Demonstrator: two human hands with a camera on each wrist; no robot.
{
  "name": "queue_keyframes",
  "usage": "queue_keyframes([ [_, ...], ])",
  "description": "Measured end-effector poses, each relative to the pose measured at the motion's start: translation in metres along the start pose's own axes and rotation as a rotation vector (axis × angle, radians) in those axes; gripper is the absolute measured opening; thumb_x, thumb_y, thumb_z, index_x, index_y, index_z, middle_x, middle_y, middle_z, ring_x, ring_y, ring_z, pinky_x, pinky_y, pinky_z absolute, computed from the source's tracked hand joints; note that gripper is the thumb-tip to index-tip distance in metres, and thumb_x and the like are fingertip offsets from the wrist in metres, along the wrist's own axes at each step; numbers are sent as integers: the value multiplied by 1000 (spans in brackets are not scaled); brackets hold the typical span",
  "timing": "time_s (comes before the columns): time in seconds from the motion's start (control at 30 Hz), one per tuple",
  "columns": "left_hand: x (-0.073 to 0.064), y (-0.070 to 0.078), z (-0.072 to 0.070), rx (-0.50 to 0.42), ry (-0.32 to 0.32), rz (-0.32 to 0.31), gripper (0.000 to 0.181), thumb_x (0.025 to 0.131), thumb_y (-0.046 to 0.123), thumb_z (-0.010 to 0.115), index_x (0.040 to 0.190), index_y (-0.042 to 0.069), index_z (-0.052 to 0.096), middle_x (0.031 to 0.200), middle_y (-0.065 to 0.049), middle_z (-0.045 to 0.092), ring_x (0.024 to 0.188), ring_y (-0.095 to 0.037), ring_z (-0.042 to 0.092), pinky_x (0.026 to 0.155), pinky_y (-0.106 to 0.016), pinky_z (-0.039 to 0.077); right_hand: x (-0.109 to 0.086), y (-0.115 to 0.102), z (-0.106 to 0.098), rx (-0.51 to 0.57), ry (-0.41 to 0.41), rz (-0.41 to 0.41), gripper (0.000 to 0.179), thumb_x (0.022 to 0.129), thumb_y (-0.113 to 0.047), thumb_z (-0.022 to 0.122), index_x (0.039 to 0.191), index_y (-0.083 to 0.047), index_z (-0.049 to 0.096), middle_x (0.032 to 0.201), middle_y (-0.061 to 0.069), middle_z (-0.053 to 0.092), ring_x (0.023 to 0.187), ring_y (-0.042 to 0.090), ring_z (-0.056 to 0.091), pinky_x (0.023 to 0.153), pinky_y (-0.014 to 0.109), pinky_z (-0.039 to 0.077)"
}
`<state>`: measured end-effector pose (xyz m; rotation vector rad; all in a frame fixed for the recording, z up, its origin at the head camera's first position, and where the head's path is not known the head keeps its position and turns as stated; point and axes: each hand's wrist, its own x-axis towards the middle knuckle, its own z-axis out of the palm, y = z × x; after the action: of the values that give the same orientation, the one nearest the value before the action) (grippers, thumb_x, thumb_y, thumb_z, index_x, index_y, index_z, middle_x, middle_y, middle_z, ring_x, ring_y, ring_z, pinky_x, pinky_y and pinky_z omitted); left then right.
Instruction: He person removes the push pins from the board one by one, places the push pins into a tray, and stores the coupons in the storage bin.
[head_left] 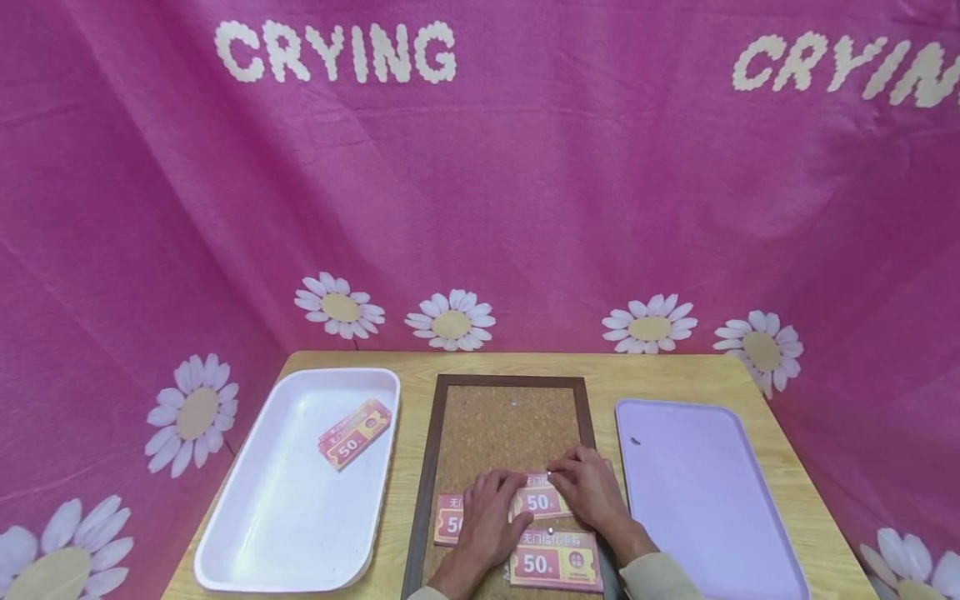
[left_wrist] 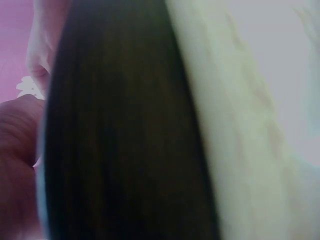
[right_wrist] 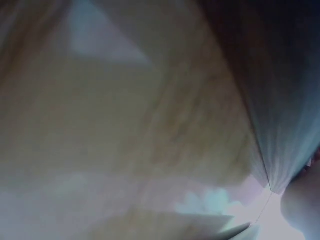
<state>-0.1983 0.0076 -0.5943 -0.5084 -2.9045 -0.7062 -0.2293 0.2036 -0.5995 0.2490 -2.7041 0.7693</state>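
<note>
A cork board (head_left: 510, 425) with a dark wooden frame lies on the table, with several pink-and-yellow coupons on it. My left hand (head_left: 489, 515) rests across the left coupon (head_left: 450, 518), its fingertips and thumb at the left side of the middle coupon (head_left: 538, 502). At that coupon's top edge, my right hand (head_left: 592, 490) pinches a small pale pushpin (head_left: 550, 474). Another small pin (head_left: 551, 531) shows at the top of the lower coupon (head_left: 555, 562). In the left wrist view the dark frame (left_wrist: 125, 120) fills the middle, blurred, with part of my left hand (left_wrist: 20, 150) beside it.
Left of the board stands a white tray (head_left: 292, 500) holding a few overlapping coupons (head_left: 354, 433). A lilac tray (head_left: 705, 500) lies on the right, with one small dark item (head_left: 635, 441) near its upper left corner. A pink curtain (head_left: 525, 183) hangs behind the wooden table (head_left: 600, 367).
</note>
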Motion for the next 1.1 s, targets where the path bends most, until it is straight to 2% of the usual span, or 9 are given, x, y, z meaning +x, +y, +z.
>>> queue_keyframes([
  [0.27, -2, -2, 2, 3, 39, 13, 48, 80, 38, 74, 125, 29, 58, 124, 6, 56, 114, -16, 48, 94, -43, 37, -1, 2, 2, -42, 29, -98, 9, 78, -21, 79, 86, -23, 76, 89, -7, 63, 86, 15, 58, 71, 34, 38],
  [0.4, -3, -1, 3, -3, 25, -4, 48, 80, 38, 74, 125, 30, 58, 124, 6, 56, 114, -16, 48, 95, -44, 37, -3, 2, 2, -54, 14, -121, 8, 79, -21, 78, 86, -23, 74, 91, -7, 63, 86, 15, 58, 69, 31, 35],
  [0.73, -1, -1, 4, -14, 16, -7, 49, 80, 38, 74, 126, 28, 58, 124, 6, 56, 114, -16, 48, 97, -45, 37, -1, 1, 1, -91, 19, -142, 6, 82, -23, 76, 86, -23, 72, 92, -6, 63, 87, 14, 58, 68, 30, 34],
  [1.1, -2, -3, 4, -14, 33, 5, 49, 80, 38, 73, 125, 28, 58, 124, 6, 56, 114, -17, 48, 95, -44, 37, -1, 1, 2, -38, 1, -107, 7, 81, -22, 77, 87, -22, 74, 92, -5, 63, 89, 17, 59, 72, 34, 37],
])
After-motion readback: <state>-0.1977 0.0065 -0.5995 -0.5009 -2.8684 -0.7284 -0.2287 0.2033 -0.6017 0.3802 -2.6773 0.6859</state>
